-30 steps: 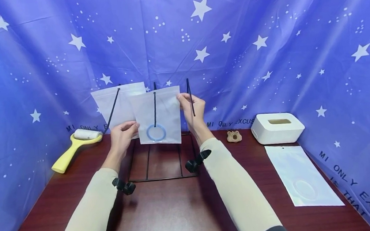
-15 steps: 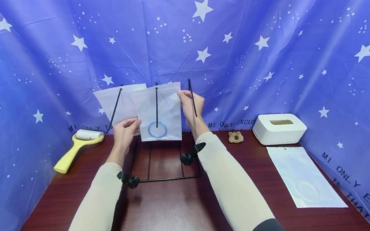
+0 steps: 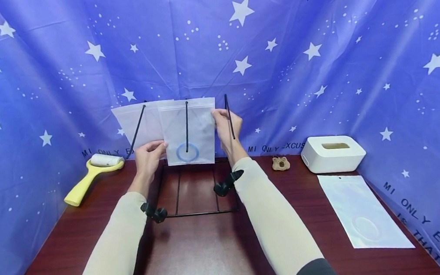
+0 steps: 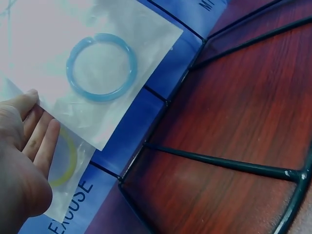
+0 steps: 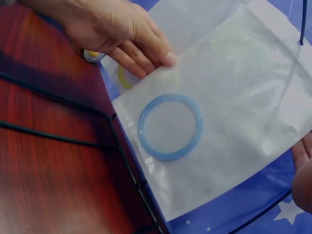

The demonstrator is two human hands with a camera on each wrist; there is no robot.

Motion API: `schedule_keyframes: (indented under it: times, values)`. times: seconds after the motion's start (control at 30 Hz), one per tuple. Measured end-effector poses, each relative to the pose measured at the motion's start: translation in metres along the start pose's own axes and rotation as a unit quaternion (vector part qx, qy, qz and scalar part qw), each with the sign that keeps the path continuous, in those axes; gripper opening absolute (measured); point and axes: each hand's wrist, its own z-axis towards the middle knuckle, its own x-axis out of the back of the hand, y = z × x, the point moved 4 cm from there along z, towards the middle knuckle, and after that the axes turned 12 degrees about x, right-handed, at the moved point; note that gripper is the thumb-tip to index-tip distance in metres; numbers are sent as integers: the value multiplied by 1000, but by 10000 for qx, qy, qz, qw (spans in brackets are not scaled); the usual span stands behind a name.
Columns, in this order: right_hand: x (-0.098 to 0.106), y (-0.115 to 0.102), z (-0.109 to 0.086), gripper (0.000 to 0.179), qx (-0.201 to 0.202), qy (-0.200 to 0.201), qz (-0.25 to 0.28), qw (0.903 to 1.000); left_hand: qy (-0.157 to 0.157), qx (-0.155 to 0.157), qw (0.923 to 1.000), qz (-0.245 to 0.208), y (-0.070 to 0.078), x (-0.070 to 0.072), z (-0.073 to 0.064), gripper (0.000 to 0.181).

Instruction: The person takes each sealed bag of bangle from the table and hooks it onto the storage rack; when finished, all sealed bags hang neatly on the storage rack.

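Observation:
A translucent white zip bag [image 3: 203, 130] with a blue ring [image 5: 170, 126] inside hangs on the middle prong [image 3: 187, 123] of a black wire rack [image 3: 203, 213]. My left hand [image 3: 149, 159] pinches the bag's left edge between thumb and fingers. On the opposite side, my right hand [image 3: 230, 125] holds the upper right edge, partly behind the right prong [image 3: 229, 117]. A second bag [image 3: 133, 119] hangs from the left prong [image 3: 137, 127]; its yellow ring [image 4: 68, 161] shows behind my left fingers in the left wrist view. The front bag overlaps this second one.
A yellow-handled lint roller [image 3: 86, 179] lies at the left. To the right are a small brown bear-shaped piece [image 3: 281, 163], a white tissue box [image 3: 333, 153] and another flat white bag [image 3: 361, 208] showing a ring outline. A blue starry curtain [image 3: 277, 71] encloses the table.
Both hands have moved the blue-ring bag slightly up and back along the middle prong, so its top edge now sits near the prong's rear end. The view shifted a little.

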Motion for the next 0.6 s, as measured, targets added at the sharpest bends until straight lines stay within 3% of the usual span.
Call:
schedule_keyframes:
  times: [0.13, 0.33, 0.5, 0.6]
  values:
    - [4, 6, -2, 20, 67, -170, 116, 9998, 211, -176, 9996, 54, -6, 4, 2, 35]
    - [17, 19, -5, 21, 146, -259, 411, 9987, 359, -414, 9978, 379, -12, 13, -7, 30]
    - [39, 22, -10, 25, 259, -422, 478, 9976, 39, -431, 9974, 576, -17, 24, -21, 32]
    - [60, 23, -15, 27, 361, -557, 389, 9970, -238, -539, 9921, 1104, -20, 34, -34, 33]
